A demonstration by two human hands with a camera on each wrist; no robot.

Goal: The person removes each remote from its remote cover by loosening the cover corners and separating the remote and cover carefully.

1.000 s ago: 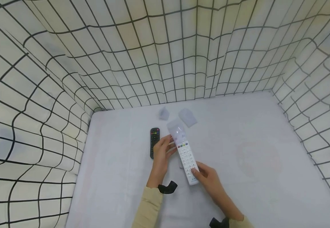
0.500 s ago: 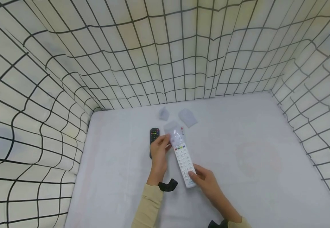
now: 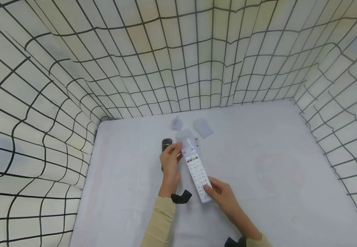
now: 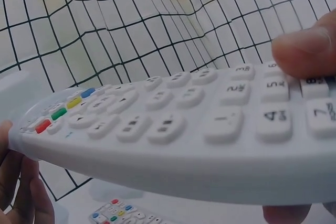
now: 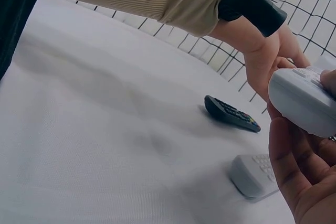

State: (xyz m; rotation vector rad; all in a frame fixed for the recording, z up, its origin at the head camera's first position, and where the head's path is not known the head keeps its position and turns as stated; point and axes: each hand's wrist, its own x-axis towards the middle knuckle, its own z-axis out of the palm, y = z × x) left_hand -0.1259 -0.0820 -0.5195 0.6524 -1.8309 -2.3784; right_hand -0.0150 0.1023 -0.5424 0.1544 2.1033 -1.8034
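Observation:
A white remote control (image 3: 198, 175) with rows of buttons is held tilted above the table. A clear plastic sleeve (image 3: 188, 141) covers its far end and extends beyond it. My left hand (image 3: 170, 163) pinches the sleeve's left edge between thumb and fingers. Gripping the near end of the remote is my right hand (image 3: 224, 196), thumb on the number buttons and fingers underneath, as the left wrist view shows. A second white remote (image 5: 253, 177) lies on the table beneath, mostly hidden in the head view. The black remote (image 5: 231, 115) lies left of it, partly behind my left hand.
Two crumpled pieces of clear film, a small one (image 3: 176, 123) and a larger one (image 3: 202, 127), lie toward the table's back edge. White curtains with a black grid (image 3: 178, 68) enclose the white table (image 3: 274, 171) at the back and sides.
My left hand has come from beside the remote's underside to pinch the sleeve's left edge. The held remote has shifted slightly left, uncovering the far end of the white remote below.

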